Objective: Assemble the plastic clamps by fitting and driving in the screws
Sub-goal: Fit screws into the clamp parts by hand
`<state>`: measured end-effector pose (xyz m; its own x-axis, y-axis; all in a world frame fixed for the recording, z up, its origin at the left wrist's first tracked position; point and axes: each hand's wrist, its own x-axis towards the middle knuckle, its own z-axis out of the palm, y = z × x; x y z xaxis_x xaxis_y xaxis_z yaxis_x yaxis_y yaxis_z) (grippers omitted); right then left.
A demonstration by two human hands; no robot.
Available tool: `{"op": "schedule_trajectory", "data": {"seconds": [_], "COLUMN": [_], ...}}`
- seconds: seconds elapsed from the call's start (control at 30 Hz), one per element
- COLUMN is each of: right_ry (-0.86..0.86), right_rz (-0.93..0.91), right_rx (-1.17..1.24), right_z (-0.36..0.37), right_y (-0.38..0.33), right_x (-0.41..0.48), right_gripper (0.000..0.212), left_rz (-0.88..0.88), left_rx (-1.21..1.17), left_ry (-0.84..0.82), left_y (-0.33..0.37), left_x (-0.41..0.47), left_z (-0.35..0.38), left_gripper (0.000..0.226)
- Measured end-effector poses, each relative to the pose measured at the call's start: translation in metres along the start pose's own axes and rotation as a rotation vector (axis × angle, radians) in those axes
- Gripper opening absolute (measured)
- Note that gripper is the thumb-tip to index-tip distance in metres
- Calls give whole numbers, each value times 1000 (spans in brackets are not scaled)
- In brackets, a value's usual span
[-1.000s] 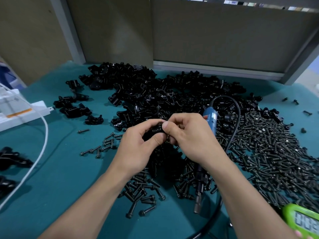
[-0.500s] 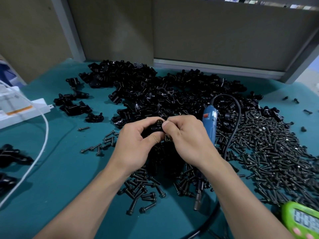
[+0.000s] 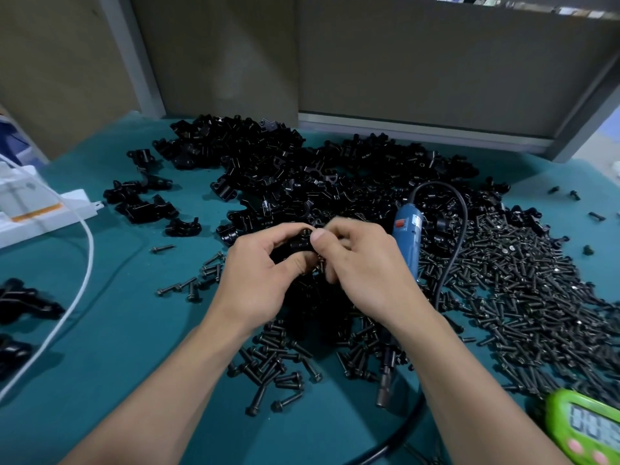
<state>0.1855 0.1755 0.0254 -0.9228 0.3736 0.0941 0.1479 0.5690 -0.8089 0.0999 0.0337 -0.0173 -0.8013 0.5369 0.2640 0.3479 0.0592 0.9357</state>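
My left hand (image 3: pixel 265 280) grips a small black plastic clamp (image 3: pixel 297 245) above the table's middle. My right hand (image 3: pixel 365 266) meets it from the right, thumb and fingers pinched on the clamp's right side; a screw there is mostly hidden by the fingers. A large heap of black clamp parts (image 3: pixel 302 182) lies behind the hands. Black screws (image 3: pixel 523 280) are spread in a wide pile to the right, and more screws (image 3: pixel 278 367) lie below the hands. A blue electric screwdriver (image 3: pixel 407 236) lies on the table under my right forearm, its bit end (image 3: pixel 384 394) pointing toward me.
The teal table mat (image 3: pixel 117 347) carries a white cable (image 3: pixel 85 263) and a white box (image 3: pixel 37 209) at the left, with black clamps (image 3: pixel 20 303) at the left edge. A green timer (image 3: pixel 587 427) sits at the bottom right. Grey partition walls (image 3: pixel 436 62) close the back.
Both hands stay together on the clamp, shifting only slightly; the fingers of my right hand have turned a little at the clamp's right side.
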Motion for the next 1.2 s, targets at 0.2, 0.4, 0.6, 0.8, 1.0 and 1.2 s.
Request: {"op": "schedule_trajectory", "data": {"seconds": [0.2, 0.4, 0.6, 0.8, 1.0, 1.2], "right_ry": [48, 49, -62, 69, -53, 6], "right_rz": [28, 74, 2, 10, -21, 19], "right_rx": [-113, -148, 14, -129, -50, -153], "right_z": [7, 6, -5, 8, -6, 1], "right_y": [-2, 1, -2, 2, -3, -3], "right_x": [1, 1, 1, -1, -1, -1], "right_gripper": [33, 50, 19, 43, 27, 50], "left_rz": [-59, -33, -53, -59, -35, -23], "left_rx": [49, 119, 71, 63, 90, 123], "left_ry": [24, 21, 37, 11, 39, 21], "left_y": [-4, -1, 0, 0, 1, -2], "left_x": [-1, -3, -1, -1, -3, -2], "left_z": [3, 3, 3, 2, 4, 3], "left_gripper": [37, 37, 32, 38, 37, 37]}}
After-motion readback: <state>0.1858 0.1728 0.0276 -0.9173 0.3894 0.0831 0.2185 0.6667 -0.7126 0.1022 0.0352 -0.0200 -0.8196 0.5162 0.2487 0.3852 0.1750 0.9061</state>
